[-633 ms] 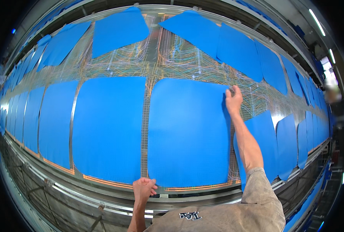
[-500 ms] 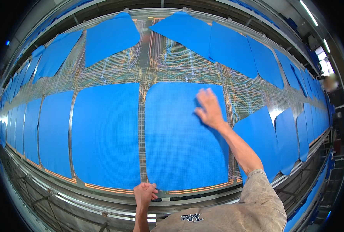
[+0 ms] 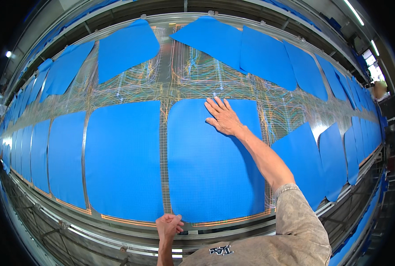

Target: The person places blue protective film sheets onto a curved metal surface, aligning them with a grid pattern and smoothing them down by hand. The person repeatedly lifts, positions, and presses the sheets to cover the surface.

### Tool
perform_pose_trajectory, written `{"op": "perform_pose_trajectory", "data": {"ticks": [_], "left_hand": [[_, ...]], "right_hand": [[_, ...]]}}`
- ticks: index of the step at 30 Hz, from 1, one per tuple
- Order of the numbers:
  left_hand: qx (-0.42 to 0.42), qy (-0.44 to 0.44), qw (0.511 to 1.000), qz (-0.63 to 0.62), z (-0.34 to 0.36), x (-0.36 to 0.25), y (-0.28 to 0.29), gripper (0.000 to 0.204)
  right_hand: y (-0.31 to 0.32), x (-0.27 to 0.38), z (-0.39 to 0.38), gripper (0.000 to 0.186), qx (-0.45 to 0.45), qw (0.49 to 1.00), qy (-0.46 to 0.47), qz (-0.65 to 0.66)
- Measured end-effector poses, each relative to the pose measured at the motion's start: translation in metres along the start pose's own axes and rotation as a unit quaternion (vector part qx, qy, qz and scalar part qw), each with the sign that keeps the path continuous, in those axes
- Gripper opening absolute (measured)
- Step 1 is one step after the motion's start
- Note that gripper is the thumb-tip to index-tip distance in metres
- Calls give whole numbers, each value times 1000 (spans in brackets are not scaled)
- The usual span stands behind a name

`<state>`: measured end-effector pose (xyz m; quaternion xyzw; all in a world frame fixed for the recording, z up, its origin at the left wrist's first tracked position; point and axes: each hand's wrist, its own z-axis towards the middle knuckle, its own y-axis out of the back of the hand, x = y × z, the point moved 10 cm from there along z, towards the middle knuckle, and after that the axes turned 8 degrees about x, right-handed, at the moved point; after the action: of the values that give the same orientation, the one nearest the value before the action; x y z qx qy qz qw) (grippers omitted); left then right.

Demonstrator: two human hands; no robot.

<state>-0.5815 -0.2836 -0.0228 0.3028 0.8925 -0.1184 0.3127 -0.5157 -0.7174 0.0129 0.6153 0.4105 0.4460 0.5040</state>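
Note:
In front of me a blue sheet [image 3: 215, 177] with a fine grid texture and rounded corners lies flat on a long table [image 3: 164, 177]. My right hand [image 3: 223, 116] rests palm down near its far edge, fingers spread. At the sheet's near left corner is my left hand [image 3: 169, 225], its fingers curled closed; whether the corner is pinched between them is hidden. To the left, across a narrow strip marked with grid lines, lies a second blue sheet [image 3: 124, 159], which neither hand touches.
More blue sheets [image 3: 268, 57] lie askew along the table's far side, some overlapping. On the right, further sheets [image 3: 299, 159] sit tilted over the near edge. Coloured lines cover the bare table surface. A metal rail [image 3: 140, 237] runs along the near side.
My right hand has moved a little left on the sheet and now lies flat with fingers spread. My left hand stays at the near corner. The view has shifted slightly.

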Motion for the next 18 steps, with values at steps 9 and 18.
{"op": "perform_pose_trajectory", "data": {"ticks": [9,18], "left_hand": [[8,-1,1000,9,2,2,0,20],[15,-17,1000,10,4,7,2,19]], "right_hand": [[-14,57,-19,72,11,1000,-2,18],[-15,70,14,74,-31,999,-30,19]]}}
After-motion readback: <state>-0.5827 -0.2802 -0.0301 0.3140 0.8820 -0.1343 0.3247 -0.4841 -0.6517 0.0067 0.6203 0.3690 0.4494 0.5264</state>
